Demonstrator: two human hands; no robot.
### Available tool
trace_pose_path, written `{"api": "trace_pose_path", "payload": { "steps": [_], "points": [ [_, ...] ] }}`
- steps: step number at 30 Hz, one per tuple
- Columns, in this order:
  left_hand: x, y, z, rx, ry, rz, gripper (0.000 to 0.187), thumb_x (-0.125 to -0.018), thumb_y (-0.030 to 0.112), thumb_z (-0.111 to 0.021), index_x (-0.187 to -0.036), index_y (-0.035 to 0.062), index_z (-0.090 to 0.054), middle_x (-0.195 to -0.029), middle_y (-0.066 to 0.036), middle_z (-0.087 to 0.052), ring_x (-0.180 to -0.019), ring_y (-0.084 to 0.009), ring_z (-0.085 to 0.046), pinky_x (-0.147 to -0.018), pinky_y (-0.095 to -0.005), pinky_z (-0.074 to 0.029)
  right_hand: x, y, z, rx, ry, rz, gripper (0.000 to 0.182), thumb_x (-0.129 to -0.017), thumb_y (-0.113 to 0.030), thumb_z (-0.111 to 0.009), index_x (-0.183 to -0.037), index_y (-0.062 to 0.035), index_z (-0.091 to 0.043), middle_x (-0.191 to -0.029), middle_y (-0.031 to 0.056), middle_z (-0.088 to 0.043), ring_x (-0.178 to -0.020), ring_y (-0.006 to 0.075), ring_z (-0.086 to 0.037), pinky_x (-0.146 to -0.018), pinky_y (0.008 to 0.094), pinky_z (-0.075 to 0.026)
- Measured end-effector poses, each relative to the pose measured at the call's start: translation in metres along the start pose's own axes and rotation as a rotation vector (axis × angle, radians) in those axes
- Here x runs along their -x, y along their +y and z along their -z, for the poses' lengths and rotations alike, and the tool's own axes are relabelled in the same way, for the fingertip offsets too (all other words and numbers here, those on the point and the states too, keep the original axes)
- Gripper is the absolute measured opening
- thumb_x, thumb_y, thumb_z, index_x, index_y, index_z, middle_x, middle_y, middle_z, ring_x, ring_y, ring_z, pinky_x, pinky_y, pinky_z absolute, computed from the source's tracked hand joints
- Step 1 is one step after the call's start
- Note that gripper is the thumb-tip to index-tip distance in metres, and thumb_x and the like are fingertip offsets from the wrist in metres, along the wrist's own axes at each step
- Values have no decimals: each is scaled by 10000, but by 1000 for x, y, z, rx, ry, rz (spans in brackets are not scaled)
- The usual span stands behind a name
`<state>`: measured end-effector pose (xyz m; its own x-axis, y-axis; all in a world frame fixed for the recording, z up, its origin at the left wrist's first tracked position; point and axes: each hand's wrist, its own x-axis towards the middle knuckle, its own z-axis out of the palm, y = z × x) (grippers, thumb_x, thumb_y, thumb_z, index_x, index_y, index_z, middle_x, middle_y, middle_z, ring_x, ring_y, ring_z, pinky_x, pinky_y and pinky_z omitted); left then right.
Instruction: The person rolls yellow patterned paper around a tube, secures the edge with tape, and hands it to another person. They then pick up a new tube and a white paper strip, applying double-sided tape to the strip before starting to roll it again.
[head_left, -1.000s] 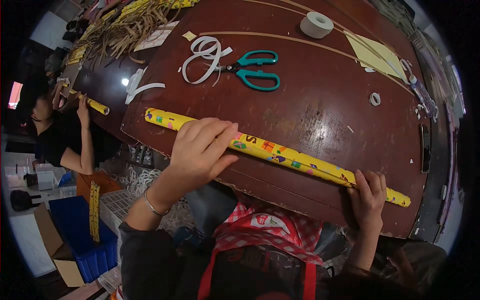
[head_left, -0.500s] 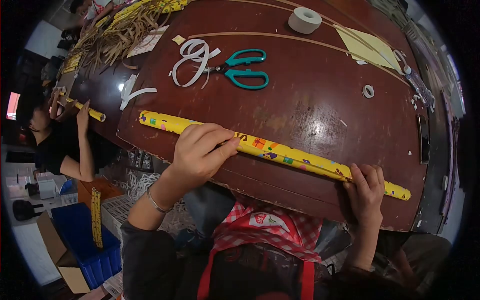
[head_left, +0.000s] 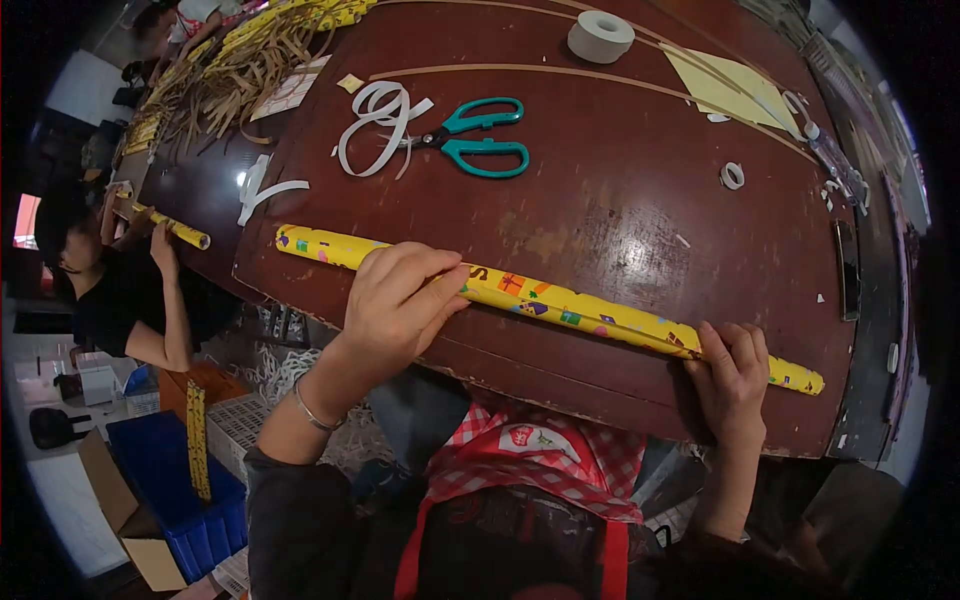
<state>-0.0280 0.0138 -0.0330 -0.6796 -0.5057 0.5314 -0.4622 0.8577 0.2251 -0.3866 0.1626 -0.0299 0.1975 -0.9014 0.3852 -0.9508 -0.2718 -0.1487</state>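
Observation:
A long, thin roll of yellow wrapping paper, printed with gifts and other small colourful pictures, lies across the near part of the brown table. My left hand is closed on it left of the middle, thumb and fingers pinching the paper. Nearer the right end, my right hand is wrapped over the roll. Both ends stick out past my hands. Beyond the roll lie teal-handled scissors, their blades partly under a curled white strip.
A roll of white tape and a yellow sheet lie at the back. A small white ring and a phone are on the right. Leftward, another person handles a yellow roll; below stands a blue bin.
The view has shifted slightly. My left thumb and fingers have moved a little on the paper, while my right hand keeps nearly the same place on the roll.

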Motion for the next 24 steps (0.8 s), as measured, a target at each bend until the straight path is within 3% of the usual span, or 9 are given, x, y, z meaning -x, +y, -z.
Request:
{"api": "trace_pose_path", "payload": {
  "steps": [7, 9, 12, 19, 24],
  "points": [
    [-3, 7, 1, 3, -16, -34, 390, -692, 131, -799, -1054, 41, -685, -1114, -80, -651, -1005, -274, -625, -845, -417, -481, -2, -1, 1, 4, -3, -3, 493, -660, -95, -789, -1130, -33, -656, -955, 125, -620, -849, 310, -583, -759, 432, -496],
    [-13, 21, 5, -165, -159, 22, 435, -723, 185, -779, -1126, 59, -675, -1166, -82, -646, -1062, -271, -613, -888, -458, -469, -2, -1, 1, 8, 10, 12, 498, -652, -98, -795, -1126, -35, -654, -953, 120, -620, -842, 304, -583, -753, 430, -497],
    [-16, 27, 2, -160, -204, 11, 435, -760, 162, -780, -1164, 44, -672, -1238, -102, -633, -1136, -304, -596, -961, -487, -447, -2, 0, 0, 16, 18, 18, 511, -640, -101, -802, -1126, -46, -653, -958, 113, -621, -836, 297, -584, -739, 421, -499],
    [-23, 33, -20, -86, -135, -162, 443, -753, 190, -749, -1169, 67, -665, -1186, -89, -642, -1073, -280, -613, -904, -476, -474, -1, 2, -2, 7, 48, 14, 534, -629, -114, -813, -1136, -69, -653, -949, 96, -611, -829, 282, -585, -710, 406, -498],
    [-40, 49, -29, 123, -156, -135, 491, -778, 183, -766, -1216, 14, -625, -1218, -133, -619, -1103, -342, -596, -905, -476, -478, 1, 3, -3, -11, 71, 28, 529, -641, -137, -816, -1142, -74, -660, -947, 90, -609, -813, 267, -579, -700, 400, -492]
  ]
}}
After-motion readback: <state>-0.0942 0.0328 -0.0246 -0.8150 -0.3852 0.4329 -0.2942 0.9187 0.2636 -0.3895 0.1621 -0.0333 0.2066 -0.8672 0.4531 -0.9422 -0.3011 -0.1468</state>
